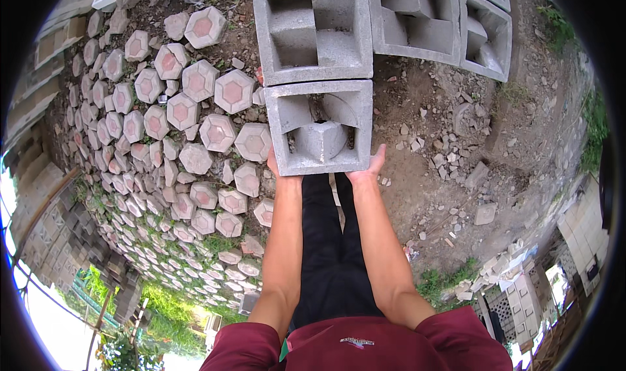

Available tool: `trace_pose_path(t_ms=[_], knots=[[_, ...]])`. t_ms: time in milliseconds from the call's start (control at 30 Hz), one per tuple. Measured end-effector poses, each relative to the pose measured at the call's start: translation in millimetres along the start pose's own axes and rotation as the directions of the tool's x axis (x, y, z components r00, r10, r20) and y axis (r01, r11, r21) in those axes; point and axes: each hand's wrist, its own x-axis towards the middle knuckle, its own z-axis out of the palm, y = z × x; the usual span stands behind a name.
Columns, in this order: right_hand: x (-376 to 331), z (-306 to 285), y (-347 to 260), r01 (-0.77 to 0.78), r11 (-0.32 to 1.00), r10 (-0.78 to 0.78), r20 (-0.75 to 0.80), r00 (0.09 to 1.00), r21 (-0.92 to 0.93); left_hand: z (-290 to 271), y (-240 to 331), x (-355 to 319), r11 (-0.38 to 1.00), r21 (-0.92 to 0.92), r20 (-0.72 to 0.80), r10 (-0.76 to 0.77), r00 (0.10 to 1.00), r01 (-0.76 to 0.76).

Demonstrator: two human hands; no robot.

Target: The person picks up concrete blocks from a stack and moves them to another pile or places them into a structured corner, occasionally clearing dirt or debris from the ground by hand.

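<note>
I see a square grey concrete vent block (321,126) held out in front of me, over bare dirt, its open face up; inside its hollow sits a moulded concrete pyramid shape and nothing loose. Its far edge touches a second hollow block (313,28) of the same kind lying on the ground, and beyond-right of that one are two more blocks (443,18). Left of the held block, hexagonal pavers (195,103) with pinkish centres cover the ground in rough rows, weeds between them. Right of it the dirt ground (443,142) is strewn with rubble and stones. My left hand (272,163) grips the block's near-left corner and my right hand (370,167) its near-right corner, fingers wrapped under and up the sides, both clamped on the block. Both forearms reach straight forward, nearly parallel.
</note>
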Motion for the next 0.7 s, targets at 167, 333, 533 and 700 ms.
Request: trace_pose_path(t_ms=[167, 333, 533, 700], knots=[[1, 1, -5, -0.013, 0.992, 0.004, -0.075, 0.997, -0.124, 1, 0, 1, 0.999, 0.016, -0.009, -0.035, 0.999, 0.035], [8, -5, -13, -0.061, 0.967, 0.061, -0.009, 0.998, -0.246, -2, 18, 0, 0.961, 0.123, 0.016, -0.25, 0.968, 0.246], [19, -11, -19, 0.056, 0.788, -0.112, -0.052, 0.992, -0.613, 17, 40, -5, 0.873, 0.343, -0.073, -0.342, 0.937, 0.345], [35, -29, -35, 0.13, 0.623, -0.073, 0.107, 0.991, -0.772, 3, 48, 15, 0.778, 0.509, -0.085, -0.379, 0.922, 0.367]])
